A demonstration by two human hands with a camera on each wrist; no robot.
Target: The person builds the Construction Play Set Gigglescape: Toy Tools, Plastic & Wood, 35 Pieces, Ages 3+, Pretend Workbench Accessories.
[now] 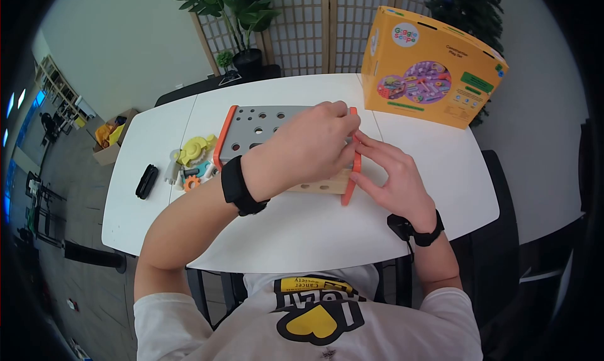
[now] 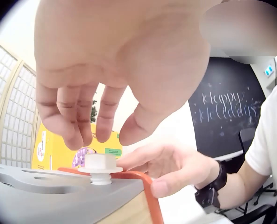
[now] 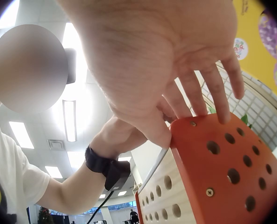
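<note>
A toy workbench with a grey perforated top (image 1: 242, 129), a pale wooden front and orange end panels (image 3: 232, 144) stands on the table. In the left wrist view, a white plastic bolt (image 2: 101, 164) sticks up from the top, near the right-hand orange edge, part of its thread showing. Just above the bolt head hangs my left hand (image 1: 308, 141), fingers loosely bent and apart from it. My right hand (image 1: 396, 175) rests against the right end panel, its fingers fairly straight along the upper edge and its thumb at the front corner.
Left of the workbench lie a yellow toy piece (image 1: 196, 149), an orange gear (image 1: 192, 183) and other small plastic parts. A black case (image 1: 146, 182) is farther left on the white table (image 1: 264, 241). The yellow play-set box (image 1: 434, 68) stands at the back right.
</note>
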